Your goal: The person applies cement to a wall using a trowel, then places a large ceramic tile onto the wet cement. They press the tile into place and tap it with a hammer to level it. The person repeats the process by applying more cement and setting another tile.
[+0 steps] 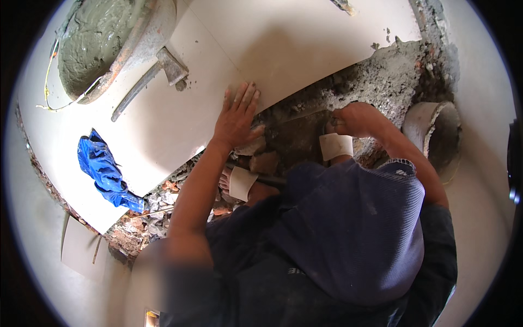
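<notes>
My left hand (237, 115) rests flat on a large pale floor tile (185, 125), close to its edge, fingers stretched out and holding nothing. My right hand (357, 120) is closed, low over the dark dug-out strip beside the tile, just above my sandalled foot. What its fingers grip, if anything, is hidden. Between the hands lies a dark, wet-looking patch (297, 136) with a thin straight edge along its far side. Broken brick pieces (265, 162) sit near my other foot, whose sandal has a pale strap (243, 183).
At the far left stands a basin (158, 32) of wet grey mortar (103, 41). Beside it lies a hatchet-like tool (173, 67). Crumpled blue plastic (103, 166) rests on the tiles at left. Rubble (139, 226) lines the tile edge. A short round pipe (422, 122) stands at right.
</notes>
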Demonstrator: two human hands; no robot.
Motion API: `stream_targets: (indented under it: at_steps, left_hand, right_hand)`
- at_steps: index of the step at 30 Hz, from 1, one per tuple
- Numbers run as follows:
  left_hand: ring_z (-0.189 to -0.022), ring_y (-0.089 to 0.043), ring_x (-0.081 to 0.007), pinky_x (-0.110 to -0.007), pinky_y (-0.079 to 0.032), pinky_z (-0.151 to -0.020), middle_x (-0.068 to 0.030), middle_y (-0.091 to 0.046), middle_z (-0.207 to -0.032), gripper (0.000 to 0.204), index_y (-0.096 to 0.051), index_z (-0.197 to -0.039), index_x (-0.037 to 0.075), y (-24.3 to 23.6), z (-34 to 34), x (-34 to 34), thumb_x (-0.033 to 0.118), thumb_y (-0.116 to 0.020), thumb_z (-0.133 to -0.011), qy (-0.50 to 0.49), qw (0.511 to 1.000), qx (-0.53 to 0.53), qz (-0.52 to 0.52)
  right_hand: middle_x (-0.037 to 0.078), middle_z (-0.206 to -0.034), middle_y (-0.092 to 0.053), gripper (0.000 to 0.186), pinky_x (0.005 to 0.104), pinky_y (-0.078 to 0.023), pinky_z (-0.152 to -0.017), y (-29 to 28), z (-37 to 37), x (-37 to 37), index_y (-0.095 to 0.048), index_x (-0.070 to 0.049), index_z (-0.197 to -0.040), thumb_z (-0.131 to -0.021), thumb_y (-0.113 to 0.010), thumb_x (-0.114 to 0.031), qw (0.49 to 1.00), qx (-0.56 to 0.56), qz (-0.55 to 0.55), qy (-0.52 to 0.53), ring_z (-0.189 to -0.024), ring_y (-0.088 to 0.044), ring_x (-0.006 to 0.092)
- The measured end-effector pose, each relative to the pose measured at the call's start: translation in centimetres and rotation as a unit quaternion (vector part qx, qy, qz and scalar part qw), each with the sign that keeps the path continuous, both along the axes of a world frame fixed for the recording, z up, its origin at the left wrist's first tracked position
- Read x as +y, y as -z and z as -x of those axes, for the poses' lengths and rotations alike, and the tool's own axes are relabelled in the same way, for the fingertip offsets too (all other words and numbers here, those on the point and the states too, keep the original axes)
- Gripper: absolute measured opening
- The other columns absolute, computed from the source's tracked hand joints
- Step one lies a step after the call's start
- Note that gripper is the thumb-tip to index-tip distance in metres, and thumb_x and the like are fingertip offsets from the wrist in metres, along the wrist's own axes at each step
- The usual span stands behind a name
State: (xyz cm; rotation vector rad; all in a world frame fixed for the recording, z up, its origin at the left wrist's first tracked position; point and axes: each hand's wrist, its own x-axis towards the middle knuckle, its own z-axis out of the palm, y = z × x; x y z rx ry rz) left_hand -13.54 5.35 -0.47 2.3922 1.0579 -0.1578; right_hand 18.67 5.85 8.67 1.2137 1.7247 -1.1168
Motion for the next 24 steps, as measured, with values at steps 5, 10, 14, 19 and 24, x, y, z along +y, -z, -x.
stream_targets:
  at_steps: [5,10,14,19,24]
  left_hand:
    - [-0.142,-0.019,-0.0296,-0.054,-0.007,-0.115,-0.0156,-0.028,-0.150,0.087,-0.034,-0.140,0.001,0.4,-0.6,-0.3,0.053,-0.065,-0.077,-0.032,0.998,-0.033,-0.044]
    - [-0.141,-0.022,-0.0293,-0.055,-0.010,-0.114,-0.0146,-0.029,-0.149,0.084,-0.036,-0.139,0.003,0.9,-0.8,-0.4,0.051,-0.065,-0.078,-0.015,0.996,0.007,-0.085]
    - [-0.141,-0.024,-0.0288,-0.056,-0.013,-0.114,-0.0131,-0.030,-0.149,0.081,-0.036,-0.139,0.004,1.3,-0.6,-0.7,0.045,-0.068,-0.077,-0.021,0.996,0.002,-0.087]
    - [-0.141,-0.023,-0.0277,-0.056,-0.014,-0.113,-0.0121,-0.031,-0.149,0.081,-0.035,-0.140,0.005,1.8,-0.7,-0.8,0.040,-0.071,-0.076,-0.010,0.992,0.010,-0.123]
    - [-0.142,-0.019,-0.0275,-0.054,-0.011,-0.115,-0.0134,-0.027,-0.151,0.079,-0.034,-0.140,0.002,0.6,-0.2,0.0,0.037,-0.067,-0.078,0.013,0.999,0.024,-0.047]
  right_hand:
    - [0.019,-0.088,-0.067,0.036,0.0468,-0.051,-0.078,-1.9,0.0,2.4,-0.064,-0.007,-0.103,-0.082,-0.059,-0.035,0.999,-0.002,-0.030,0.013,-0.087,-0.065,0.0364]
    - [0.019,-0.087,-0.066,0.037,0.0479,-0.050,-0.077,-0.4,0.0,1.6,-0.062,-0.005,-0.103,-0.083,-0.060,-0.036,0.996,0.024,-0.042,0.077,-0.087,-0.064,0.0377]
    - [0.020,-0.088,-0.066,0.039,0.0481,-0.050,-0.076,-0.1,-0.5,-0.8,-0.060,-0.004,-0.103,-0.084,-0.059,-0.038,0.988,0.030,-0.057,0.139,-0.086,-0.064,0.0387]
    - [0.021,-0.087,-0.065,0.044,0.0472,-0.049,-0.074,-2.4,-2.8,-3.1,-0.058,-0.001,-0.107,-0.086,-0.057,-0.039,0.990,0.030,0.013,0.135,-0.083,-0.063,0.0388]
    - [0.019,-0.080,-0.064,0.042,0.0468,-0.048,-0.070,-2.0,-2.5,-4.2,-0.060,-0.001,-0.104,-0.086,-0.056,-0.039,0.990,0.075,0.016,0.120,-0.078,-0.063,0.0382]
